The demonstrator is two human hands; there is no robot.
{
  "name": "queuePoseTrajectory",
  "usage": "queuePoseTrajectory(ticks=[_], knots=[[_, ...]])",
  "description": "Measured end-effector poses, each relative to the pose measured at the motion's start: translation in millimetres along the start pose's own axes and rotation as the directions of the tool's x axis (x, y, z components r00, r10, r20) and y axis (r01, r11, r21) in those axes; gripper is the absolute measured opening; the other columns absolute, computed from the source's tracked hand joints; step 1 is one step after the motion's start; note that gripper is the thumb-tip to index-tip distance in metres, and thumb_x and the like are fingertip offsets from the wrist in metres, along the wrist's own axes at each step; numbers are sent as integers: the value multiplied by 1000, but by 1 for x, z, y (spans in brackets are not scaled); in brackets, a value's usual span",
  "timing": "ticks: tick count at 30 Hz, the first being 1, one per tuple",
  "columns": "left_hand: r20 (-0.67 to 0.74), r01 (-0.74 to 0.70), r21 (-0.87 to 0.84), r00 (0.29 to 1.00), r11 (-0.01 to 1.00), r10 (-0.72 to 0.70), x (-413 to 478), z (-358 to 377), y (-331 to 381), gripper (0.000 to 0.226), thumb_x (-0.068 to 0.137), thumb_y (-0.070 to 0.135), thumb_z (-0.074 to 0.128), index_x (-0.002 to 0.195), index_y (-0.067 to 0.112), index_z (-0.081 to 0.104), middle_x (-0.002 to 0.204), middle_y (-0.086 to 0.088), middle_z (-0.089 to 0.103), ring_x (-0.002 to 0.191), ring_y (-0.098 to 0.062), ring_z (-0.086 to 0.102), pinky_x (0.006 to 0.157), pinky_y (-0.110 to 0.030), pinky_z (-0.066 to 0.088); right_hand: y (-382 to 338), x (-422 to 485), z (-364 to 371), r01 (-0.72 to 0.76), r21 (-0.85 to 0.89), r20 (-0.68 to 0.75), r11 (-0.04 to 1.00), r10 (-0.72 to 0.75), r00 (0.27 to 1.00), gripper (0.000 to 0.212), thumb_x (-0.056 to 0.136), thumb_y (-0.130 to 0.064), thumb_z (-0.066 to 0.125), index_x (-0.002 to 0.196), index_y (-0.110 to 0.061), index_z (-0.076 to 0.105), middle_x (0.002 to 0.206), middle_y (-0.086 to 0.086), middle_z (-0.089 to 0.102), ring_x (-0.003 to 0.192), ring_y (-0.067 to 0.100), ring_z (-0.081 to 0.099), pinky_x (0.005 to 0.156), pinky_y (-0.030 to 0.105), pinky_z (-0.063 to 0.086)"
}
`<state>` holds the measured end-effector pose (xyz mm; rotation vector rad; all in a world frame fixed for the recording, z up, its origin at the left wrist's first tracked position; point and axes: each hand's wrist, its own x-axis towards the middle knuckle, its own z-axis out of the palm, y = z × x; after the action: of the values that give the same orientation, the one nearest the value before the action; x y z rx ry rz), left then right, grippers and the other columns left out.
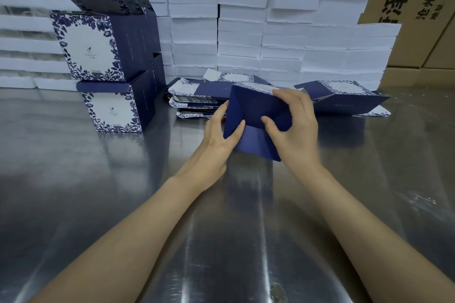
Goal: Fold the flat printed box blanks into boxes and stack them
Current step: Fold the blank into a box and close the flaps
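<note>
A dark blue box [253, 110] is held tilted above the steel table, its bottom flaps toward me. My left hand [219, 140] grips its left side, thumb on a folded flap. My right hand [295, 125] grips the right side, with its thumb pressing a flap and its fingers over the far top edge. Behind it lies a heap of flat blue-and-white printed blanks [194, 98], and one half-opened blank [344, 98] sits at the right. Folded boxes [108, 103] stand stacked two high at the left, the upper ones [93, 47] with lids raised.
A wall of white foam trays [246, 19] runs along the back of the table. Brown cartons [418, 7] with black print stand at the far right. The reflective steel tabletop [234, 229] stretches toward me under my forearms.
</note>
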<state>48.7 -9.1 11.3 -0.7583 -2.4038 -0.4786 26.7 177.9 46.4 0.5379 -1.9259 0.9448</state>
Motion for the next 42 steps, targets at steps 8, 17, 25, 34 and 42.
queuePoseTrajectory(ticks=[8, 17, 25, 34, 42], knots=[[10, -3, -41, 1000, 999, 3, 0, 4, 0, 70, 95, 0, 44, 156, 20, 15, 158, -4, -13, 145, -23, 11, 119, -30, 16, -4, -5, 2, -11, -124, -64, 992, 3, 998, 46, 78, -4, 71, 122, -11, 62, 119, 6, 58, 113, 17, 47, 85, 12, 36], [-1, -23, -39, 1000, 999, 23, 0, 4, -1, 50, 98, 13, 44, 147, 15, 37, 157, -11, -4, 145, -24, 16, 112, -26, 30, -9, -5, 4, -27, -175, -62, 984, 16, 998, 48, 74, -7, 71, 120, -20, 64, 119, 1, 58, 114, 16, 48, 65, 27, 45], [32, 9, -84, 999, 996, -6, 2, 6, -3, 72, 87, -6, 58, 151, 14, 31, 156, -14, -1, 144, -30, 22, 104, -25, 39, -2, -2, 3, 60, -71, 14, 996, -59, 998, 46, 74, -1, 66, 119, -7, 63, 116, 8, 54, 109, 15, 45, 97, 38, 43], [-20, 31, -42, 999, 999, -32, 3, 2, 2, 66, 84, -5, 52, 147, 7, 35, 156, -16, 2, 140, -35, 23, 112, -36, 33, 0, -1, -4, -151, 217, 51, 964, 143, 988, 39, 86, 6, 52, 120, -11, 59, 116, -10, 56, 113, 8, 52, 98, 31, 43], [-61, 91, -72, 994, 993, -96, 4, 0, 7, 63, 85, 4, 59, 145, 7, 40, 157, -19, 3, 141, -35, 24, 114, -35, 30, 2, -5, -2, 30, 86, 96, 996, -39, 995, 51, 79, 10, 58, 128, -2, 53, 131, 17, 50, 127, 28, 43, 109, 45, 34]])
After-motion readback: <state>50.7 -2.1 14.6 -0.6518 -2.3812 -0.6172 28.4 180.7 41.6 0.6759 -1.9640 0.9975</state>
